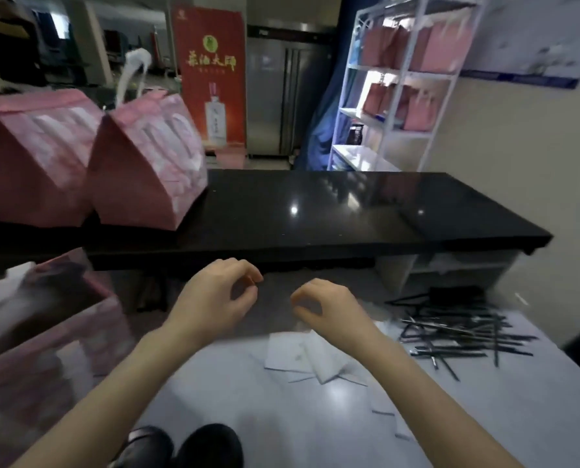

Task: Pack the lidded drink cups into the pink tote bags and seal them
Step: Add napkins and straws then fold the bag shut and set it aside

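Observation:
Two closed pink tote bags stand on the black counter at the left: one at the frame's edge, the other beside it with a white handle up. A third pink bag, blurred, sits low at my left on the grey table. My left hand and my right hand hover side by side above the table, just below the counter's front edge. Both have the fingers curled loosely with nothing visible in them. No drink cup is in view.
White paper slips lie on the table under my right wrist. A heap of black straws lies at the right. A white shelf rack with more pink bags stands behind the counter. Two dark round shapes show at the bottom edge.

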### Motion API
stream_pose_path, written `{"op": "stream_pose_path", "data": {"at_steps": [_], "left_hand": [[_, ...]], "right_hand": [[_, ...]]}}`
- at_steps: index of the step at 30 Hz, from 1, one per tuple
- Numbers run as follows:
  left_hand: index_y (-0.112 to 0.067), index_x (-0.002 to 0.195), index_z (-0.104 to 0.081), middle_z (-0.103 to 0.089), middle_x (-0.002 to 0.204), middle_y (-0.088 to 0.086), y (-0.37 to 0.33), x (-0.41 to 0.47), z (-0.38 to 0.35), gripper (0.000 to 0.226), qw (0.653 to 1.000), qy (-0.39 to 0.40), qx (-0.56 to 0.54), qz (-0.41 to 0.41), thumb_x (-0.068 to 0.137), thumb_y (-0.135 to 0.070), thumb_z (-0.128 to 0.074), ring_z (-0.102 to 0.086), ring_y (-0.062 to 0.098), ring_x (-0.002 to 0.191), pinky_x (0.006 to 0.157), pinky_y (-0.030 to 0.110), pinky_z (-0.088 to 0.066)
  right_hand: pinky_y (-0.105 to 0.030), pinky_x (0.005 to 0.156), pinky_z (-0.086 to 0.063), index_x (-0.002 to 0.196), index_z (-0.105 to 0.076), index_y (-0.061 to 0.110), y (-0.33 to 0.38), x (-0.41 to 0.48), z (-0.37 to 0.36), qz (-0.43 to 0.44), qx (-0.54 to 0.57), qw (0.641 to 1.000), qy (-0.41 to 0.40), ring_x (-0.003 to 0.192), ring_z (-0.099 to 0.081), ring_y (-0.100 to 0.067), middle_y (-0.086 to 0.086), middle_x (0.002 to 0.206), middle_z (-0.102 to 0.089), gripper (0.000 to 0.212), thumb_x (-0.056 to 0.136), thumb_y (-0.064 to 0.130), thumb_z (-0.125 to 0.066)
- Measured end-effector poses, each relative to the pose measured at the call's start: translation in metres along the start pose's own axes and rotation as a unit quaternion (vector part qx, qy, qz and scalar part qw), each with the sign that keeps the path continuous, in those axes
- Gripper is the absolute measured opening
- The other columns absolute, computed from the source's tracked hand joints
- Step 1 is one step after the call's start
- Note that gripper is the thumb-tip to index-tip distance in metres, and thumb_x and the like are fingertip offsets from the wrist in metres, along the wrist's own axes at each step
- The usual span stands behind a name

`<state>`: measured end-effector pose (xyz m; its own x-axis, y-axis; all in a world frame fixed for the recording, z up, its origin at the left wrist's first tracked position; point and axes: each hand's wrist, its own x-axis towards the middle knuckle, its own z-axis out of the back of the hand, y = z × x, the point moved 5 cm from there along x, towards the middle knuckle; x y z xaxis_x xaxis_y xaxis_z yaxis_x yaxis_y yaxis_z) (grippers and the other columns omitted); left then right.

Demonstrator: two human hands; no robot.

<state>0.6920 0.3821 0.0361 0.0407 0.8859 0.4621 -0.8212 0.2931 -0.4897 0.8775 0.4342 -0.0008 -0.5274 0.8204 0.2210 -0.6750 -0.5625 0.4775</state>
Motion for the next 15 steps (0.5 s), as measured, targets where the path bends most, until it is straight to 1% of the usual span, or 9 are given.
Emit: {"op": "stream_pose_path", "data": {"at_steps": [2, 4, 8, 11, 13, 15], "left_hand": [[-0.024, 0.094, -0.067, -0.064, 0.088, -0.014, -0.031, 0.022, -0.052, 0.013, 0.999, 0.041, -0.019, -0.007, 0.084, -0.017, -0.065, -0.059, 0.008, 0.089, 0.080, 0.035, -0.050], [-0.025, 0.096, -0.066, -0.064, 0.089, -0.013, -0.061, 0.041, -0.106, 0.012, 0.996, 0.081, -0.023, -0.015, 0.085, -0.020, -0.063, -0.059, 0.008, 0.090, 0.081, 0.035, -0.050], [-0.025, 0.096, -0.066, -0.065, 0.091, -0.011, -0.114, 0.062, -0.209, 0.011, 0.987, 0.155, -0.037, -0.024, 0.087, -0.022, -0.061, -0.060, 0.010, 0.091, 0.081, 0.031, -0.049], [-0.023, 0.097, -0.068, -0.066, 0.093, -0.009, -0.142, 0.069, -0.279, 0.012, 0.975, 0.214, -0.060, -0.026, 0.086, -0.022, -0.062, -0.061, 0.011, 0.093, 0.083, 0.029, -0.048], [-0.022, 0.100, -0.068, -0.066, 0.098, -0.007, -0.151, 0.072, -0.318, 0.015, 0.967, 0.245, -0.059, -0.023, 0.086, -0.025, -0.064, -0.060, 0.013, 0.097, 0.085, 0.030, -0.047], [-0.021, 0.107, -0.068, -0.064, 0.107, -0.002, -0.155, 0.074, -0.354, 0.024, 0.962, 0.270, -0.030, -0.026, 0.086, -0.030, -0.065, -0.057, 0.018, 0.104, 0.088, 0.032, -0.045]], "right_hand": [[-0.032, 0.091, -0.047, 0.104, -0.069, 0.023, -0.054, -0.025, 0.021, -0.041, -0.010, 0.999, 0.000, 0.104, -0.058, -0.012, 0.007, 0.109, -0.064, 0.017, 0.088, 0.022, -0.061], [-0.033, 0.090, -0.047, 0.104, -0.068, 0.024, -0.109, -0.052, 0.042, -0.086, -0.019, 0.996, -0.001, 0.104, -0.057, -0.012, 0.008, 0.107, -0.064, 0.018, 0.088, 0.022, -0.061], [-0.035, 0.085, -0.052, 0.105, -0.069, 0.023, -0.205, -0.102, 0.074, -0.182, -0.013, 0.983, 0.009, 0.098, -0.060, -0.013, 0.009, 0.101, -0.061, 0.020, 0.088, 0.019, -0.059], [-0.031, 0.087, -0.049, 0.105, -0.068, 0.026, -0.264, -0.130, 0.089, -0.233, -0.032, 0.972, 0.004, 0.100, -0.061, -0.012, 0.010, 0.105, -0.065, 0.022, 0.086, 0.021, -0.060], [-0.030, 0.087, -0.049, 0.111, -0.066, 0.027, -0.297, -0.144, 0.091, -0.264, -0.047, 0.963, 0.008, 0.101, -0.060, -0.011, 0.010, 0.110, -0.064, 0.026, 0.086, 0.023, -0.061], [-0.031, 0.091, -0.047, 0.120, -0.061, 0.025, -0.325, -0.152, 0.088, -0.283, -0.069, 0.956, 0.024, 0.107, -0.058, -0.014, 0.006, 0.117, -0.063, 0.033, 0.086, 0.026, -0.062]]}}
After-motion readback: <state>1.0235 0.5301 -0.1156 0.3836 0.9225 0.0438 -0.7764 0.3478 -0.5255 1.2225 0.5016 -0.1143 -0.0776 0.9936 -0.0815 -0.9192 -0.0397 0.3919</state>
